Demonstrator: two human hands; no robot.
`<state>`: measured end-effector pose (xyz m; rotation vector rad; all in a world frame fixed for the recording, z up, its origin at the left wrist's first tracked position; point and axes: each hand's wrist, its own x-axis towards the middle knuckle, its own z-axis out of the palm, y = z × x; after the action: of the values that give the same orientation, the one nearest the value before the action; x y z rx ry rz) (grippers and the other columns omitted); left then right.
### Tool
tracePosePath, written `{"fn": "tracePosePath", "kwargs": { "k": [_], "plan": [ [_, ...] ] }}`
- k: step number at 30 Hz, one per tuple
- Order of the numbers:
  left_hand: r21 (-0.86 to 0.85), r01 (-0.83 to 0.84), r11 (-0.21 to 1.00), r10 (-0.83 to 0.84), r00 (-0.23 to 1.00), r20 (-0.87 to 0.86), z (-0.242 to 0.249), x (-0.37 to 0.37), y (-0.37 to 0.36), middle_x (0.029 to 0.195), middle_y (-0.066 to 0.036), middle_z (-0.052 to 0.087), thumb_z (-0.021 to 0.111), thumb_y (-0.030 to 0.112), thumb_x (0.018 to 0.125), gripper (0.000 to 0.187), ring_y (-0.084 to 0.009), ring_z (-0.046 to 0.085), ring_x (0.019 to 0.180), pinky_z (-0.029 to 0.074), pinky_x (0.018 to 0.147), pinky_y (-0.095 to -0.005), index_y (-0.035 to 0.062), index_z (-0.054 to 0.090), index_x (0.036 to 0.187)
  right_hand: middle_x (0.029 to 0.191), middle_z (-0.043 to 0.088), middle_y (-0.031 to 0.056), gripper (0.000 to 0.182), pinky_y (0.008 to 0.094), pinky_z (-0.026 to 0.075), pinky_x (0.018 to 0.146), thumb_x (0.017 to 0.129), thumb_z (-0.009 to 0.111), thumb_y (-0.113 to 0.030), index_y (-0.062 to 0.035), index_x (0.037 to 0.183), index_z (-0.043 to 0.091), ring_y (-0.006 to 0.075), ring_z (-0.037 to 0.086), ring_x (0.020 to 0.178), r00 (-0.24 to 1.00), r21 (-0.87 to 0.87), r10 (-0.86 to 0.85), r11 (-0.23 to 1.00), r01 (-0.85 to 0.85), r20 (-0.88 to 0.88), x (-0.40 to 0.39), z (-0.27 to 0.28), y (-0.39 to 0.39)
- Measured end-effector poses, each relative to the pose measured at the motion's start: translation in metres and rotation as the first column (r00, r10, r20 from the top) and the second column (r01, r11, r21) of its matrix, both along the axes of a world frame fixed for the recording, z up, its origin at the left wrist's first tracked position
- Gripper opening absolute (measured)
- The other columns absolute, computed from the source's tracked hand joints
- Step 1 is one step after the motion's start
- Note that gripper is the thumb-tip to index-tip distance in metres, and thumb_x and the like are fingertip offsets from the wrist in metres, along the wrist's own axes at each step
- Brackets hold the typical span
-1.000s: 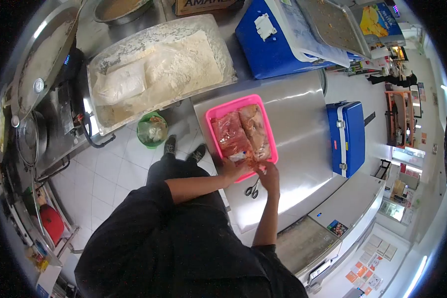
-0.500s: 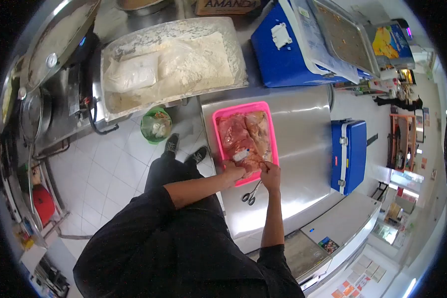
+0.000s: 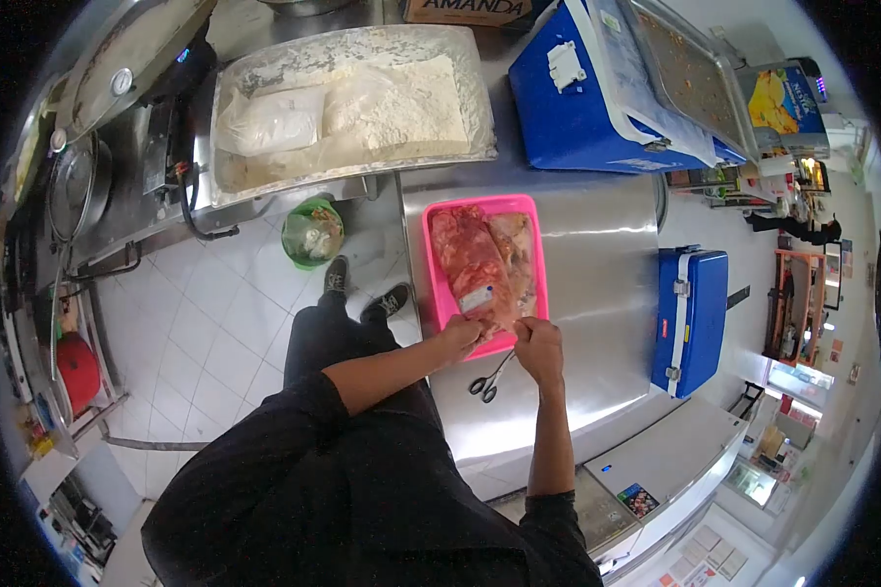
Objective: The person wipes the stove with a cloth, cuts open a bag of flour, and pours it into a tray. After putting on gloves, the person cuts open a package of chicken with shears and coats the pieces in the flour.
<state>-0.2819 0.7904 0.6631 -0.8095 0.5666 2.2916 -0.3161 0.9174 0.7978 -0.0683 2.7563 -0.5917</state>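
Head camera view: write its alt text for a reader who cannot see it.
A person's left hand and right hand pinch the near end of a bag of raw meat in a pink plastic tub on a stainless-steel table. Black-handled scissors lie beside the tub; farther off are a pan of flour and two blue coolers.

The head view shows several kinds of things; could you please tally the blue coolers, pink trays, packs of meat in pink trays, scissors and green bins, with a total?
Packs of meat: 2
Pink tray: 1
Scissors: 1
Blue coolers: 2
Green bin: 1
Total: 7
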Motion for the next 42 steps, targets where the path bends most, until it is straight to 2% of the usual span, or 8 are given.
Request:
{"fn": "tracePosePath", "kwargs": {
  "k": [7, 12, 16, 22, 27, 29, 36, 42],
  "plan": [
    [-0.441, 0.258, 0.860, -0.321, 0.944, -0.072, 0.032, 0.013, 0.024, 0.070, -0.004, 0.057, 0.056, 0.008, 0.092, 0.013, -0.0134, 0.054, 0.061, 0.042, 0.055, -0.0271, 0.0022, 0.061, 0.082, 0.076, 0.064, 0.0208, 0.016, 0.0413, 0.050, 0.069, 0.085, 0.060, -0.014, -0.0006, 0.084, 0.067, 0.0351, 0.063, 0.073, 0.995, -0.044, 0.024, 0.999, -0.020, 0.097, 0.009, 0.022, 0.033],
    [-0.288, 0.182, 0.940, -0.210, 0.975, -0.068, 0.053, 0.024, 0.044, 0.066, -0.003, 0.057, 0.054, 0.014, 0.094, 0.023, -0.0116, 0.054, 0.060, 0.040, 0.054, -0.0257, 0.0045, 0.059, 0.074, 0.084, 0.069, 0.0070, 0.021, 0.0319, 0.050, 0.066, 0.089, 0.066, -0.022, -0.0005, 0.090, 0.067, 0.0152, 0.062, 0.072, 0.979, -0.381, 0.077, 0.924, -0.001, 0.186, 0.000, 0.013, 0.079],
    [-0.382, 0.122, 0.916, -0.228, 0.942, -0.247, 0.033, 0.031, 0.061, 0.066, -0.004, 0.064, 0.058, 0.016, 0.090, 0.019, -0.0113, 0.058, 0.059, 0.045, 0.053, -0.0285, 0.0053, 0.065, 0.076, 0.087, 0.066, 0.0012, 0.022, 0.0257, 0.048, 0.064, 0.086, 0.071, -0.026, -0.0042, 0.092, 0.069, 0.0097, 0.060, 0.074, 0.688, -0.360, -0.215, 0.724, 0.588, 0.693, -0.015, -0.013, 0.073],
    [-0.333, 0.212, 0.919, -0.277, 0.947, -0.162, 0.043, 0.032, 0.049, 0.069, -0.004, 0.065, 0.061, 0.030, 0.090, 0.025, -0.0111, 0.060, 0.063, 0.047, 0.057, -0.0277, 0.0075, 0.067, 0.080, 0.075, 0.066, 0.0007, 0.023, 0.0270, 0.047, 0.054, 0.086, 0.070, -0.024, -0.0028, 0.095, 0.071, 0.0100, 0.059, 0.062, 0.821, -0.414, -0.191, 0.789, 0.454, 0.538, -0.017, -0.057, 0.064],
    [-0.302, 0.542, 0.784, -0.602, 0.783, -0.157, 0.054, 0.042, -0.065, 0.086, -0.003, 0.066, 0.066, 0.052, 0.085, 0.045, -0.0115, 0.061, 0.068, 0.049, 0.057, -0.0247, 0.0083, 0.067, 0.096, 0.070, 0.067, 0.0042, 0.019, 0.0269, 0.048, 0.054, 0.082, 0.068, -0.013, 0.0017, 0.093, 0.072, 0.0104, 0.060, 0.062, 0.973, -0.319, -0.155, 0.926, 0.203, 0.169, 0.001, -0.042, 0.049],
    [-0.339, 0.615, 0.712, -0.691, 0.699, -0.183, 0.036, 0.048, -0.145, 0.116, -0.005, 0.062, 0.071, 0.047, 0.083, 0.062, -0.0167, 0.063, 0.093, 0.051, 0.075, -0.0318, 0.0098, 0.054, 0.130, 0.069, 0.068, 0.0061, 0.018, 0.0274, 0.049, 0.057, 0.080, 0.066, -0.010, -0.0007, 0.093, 0.073, 0.0117, 0.061, 0.062, 0.987, -0.227, -0.119, 0.964, 0.141, 0.106, 0.007, -0.024, 0.047],
    [-0.602, 0.208, 0.771, -0.291, 0.956, -0.043, -0.063, 0.173, -0.419, 0.107, -0.005, 0.067, 0.064, 0.042, 0.087, 0.048, -0.0177, 0.064, 0.083, 0.048, 0.068, -0.0292, 0.0120, 0.055, 0.124, 0.065, 0.067, 0.0101, 0.021, 0.0295, 0.051, 0.058, 0.075, 0.063, -0.009, -0.0064, 0.091, 0.075, 0.0162, 0.064, 0.059, 0.996, 0.119, 0.040, 0.992, -0.031, -0.077, 0.030, 0.020, 0.045],
    [-0.764, 0.287, 0.579, -0.023, 0.941, 0.336, -0.096, 0.321, -0.537, 0.102, -0.007, 0.067, 0.060, 0.037, 0.088, 0.041, -0.0162, 0.063, 0.075, 0.046, 0.059, -0.0308, 0.0086, 0.056, 0.118, 0.077, 0.070, 0.0110, 0.023, 0.0345, 0.053, 0.068, 0.075, 0.063, -0.016, -0.0106, 0.094, 0.075, 0.0225, 0.067, 0.071, 0.996, 0.373, 0.087, 0.924, -0.085, 0.012, 0.036, 0.071, 0.051]
  ]
}}
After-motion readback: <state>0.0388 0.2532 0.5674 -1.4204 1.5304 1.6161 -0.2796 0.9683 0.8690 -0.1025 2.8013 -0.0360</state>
